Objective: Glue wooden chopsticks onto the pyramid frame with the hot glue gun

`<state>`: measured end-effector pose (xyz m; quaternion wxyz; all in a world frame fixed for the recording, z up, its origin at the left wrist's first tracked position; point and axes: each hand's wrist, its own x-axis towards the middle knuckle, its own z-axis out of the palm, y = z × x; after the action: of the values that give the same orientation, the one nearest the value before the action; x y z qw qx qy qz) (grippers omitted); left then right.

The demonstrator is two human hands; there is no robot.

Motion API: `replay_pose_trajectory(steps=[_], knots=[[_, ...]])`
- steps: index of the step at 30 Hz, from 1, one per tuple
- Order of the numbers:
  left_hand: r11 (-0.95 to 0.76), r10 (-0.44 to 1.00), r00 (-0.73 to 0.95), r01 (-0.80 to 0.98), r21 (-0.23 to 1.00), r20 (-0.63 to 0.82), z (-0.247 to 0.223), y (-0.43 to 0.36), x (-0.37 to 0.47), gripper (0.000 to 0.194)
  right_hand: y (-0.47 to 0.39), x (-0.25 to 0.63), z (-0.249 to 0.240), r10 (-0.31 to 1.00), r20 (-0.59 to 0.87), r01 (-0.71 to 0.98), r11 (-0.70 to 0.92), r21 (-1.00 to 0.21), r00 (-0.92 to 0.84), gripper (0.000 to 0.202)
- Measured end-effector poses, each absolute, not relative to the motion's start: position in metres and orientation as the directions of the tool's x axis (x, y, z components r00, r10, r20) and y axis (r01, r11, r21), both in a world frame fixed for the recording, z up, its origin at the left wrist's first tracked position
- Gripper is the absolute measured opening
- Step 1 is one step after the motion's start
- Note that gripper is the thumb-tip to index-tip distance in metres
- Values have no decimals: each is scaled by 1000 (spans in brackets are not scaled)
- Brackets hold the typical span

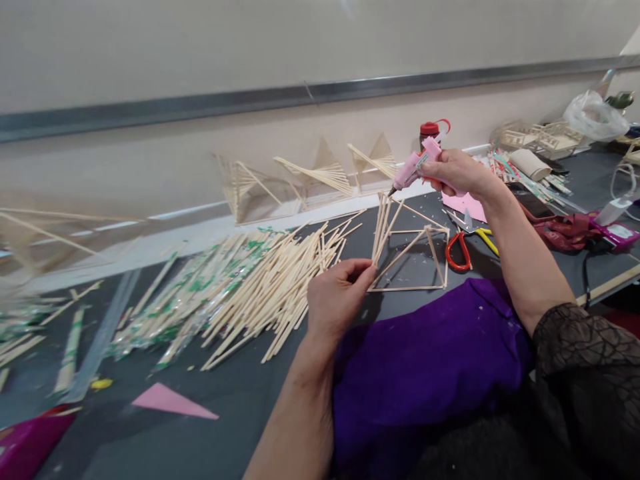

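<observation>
My right hand [455, 173] is wrapped round a pink hot glue gun [409, 172], its nozzle pointing down to the left. The nozzle tip is at the upper ends of several slanting wooden sticks [384, 223], and whether it touches them I cannot tell. Thumb and forefinger of my left hand [337, 293] pinch the lower end of a wooden stick. These sticks belong to an open stick frame [407, 289] standing on the dark table. The exact stick end between my left fingertips is partly hidden.
A heap of loose sticks [280, 287] and plastic-wrapped sticks [170, 300] lie left of my hands. Red-and-yellow-handled scissors [459, 252] lie right of the frame. Twisted stick models [320, 175] line the wall. Purple cloth [430, 360] covers the near edge; a pink paper triangle [170, 400] lies front left.
</observation>
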<state>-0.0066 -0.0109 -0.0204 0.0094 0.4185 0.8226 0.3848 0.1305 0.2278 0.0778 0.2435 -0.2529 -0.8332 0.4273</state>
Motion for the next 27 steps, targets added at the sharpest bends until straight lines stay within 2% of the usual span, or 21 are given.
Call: replay_pose_trajectory(steps=[11,27], knots=[[349,699,-647,680,645,304,-23,-11,-7,28,227,128,75,594,209,187,535,-824,-776,20],[352,706,-643,683,640,297,-18,-12,-3,27,226,130,76,619,204,214,533,-818,-758,21]])
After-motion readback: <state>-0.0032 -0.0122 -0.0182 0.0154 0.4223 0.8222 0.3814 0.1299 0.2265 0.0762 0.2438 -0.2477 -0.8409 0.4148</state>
